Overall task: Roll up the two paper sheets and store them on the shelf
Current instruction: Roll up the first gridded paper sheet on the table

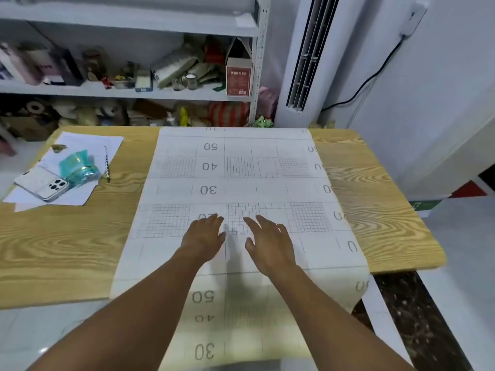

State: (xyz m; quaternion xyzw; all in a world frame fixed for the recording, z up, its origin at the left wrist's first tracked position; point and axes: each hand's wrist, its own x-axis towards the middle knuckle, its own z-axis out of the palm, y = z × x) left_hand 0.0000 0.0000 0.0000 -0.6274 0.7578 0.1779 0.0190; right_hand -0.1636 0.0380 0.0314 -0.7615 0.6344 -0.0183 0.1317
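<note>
- Head view looks down on a wooden table (pixel 80 250) with a large printed paper sheet (pixel 241 167) spread flat across its middle, numbers and grid squares showing upside down to the person.
- A second paper sheet (pixel 235 311) seems to start at a wavy line near the table's front edge and hangs down toward the person; whether it lies under the first sheet or only meets it, I cannot tell.
- Left hand (pixel 205 234) and right hand (pixel 267 241) lie open, fingers spread, palms down on the flat sheet near its middle, close together but apart; neither pinches anything.
- The paper looks thin, light and floppy, so it will likely crease if grabbed in one spot; a good hold is probably along a short edge with both hands well apart, curling it evenly.
- Its smooth face may slide on the wood, so light downward pressure while rolling would help.
- Room on the right of the sheet is bare table; on the left lie white papers (pixel 80 145), a phone (pixel 42 187), a teal wrapper (pixel 77 167) and a pen (pixel 106 163), near but clear of the sheet.
- The far edge reaches the table's back, just before the shelf (pixel 128 92), which is crowded with clutter, so a free slot may be hard to find.
</note>
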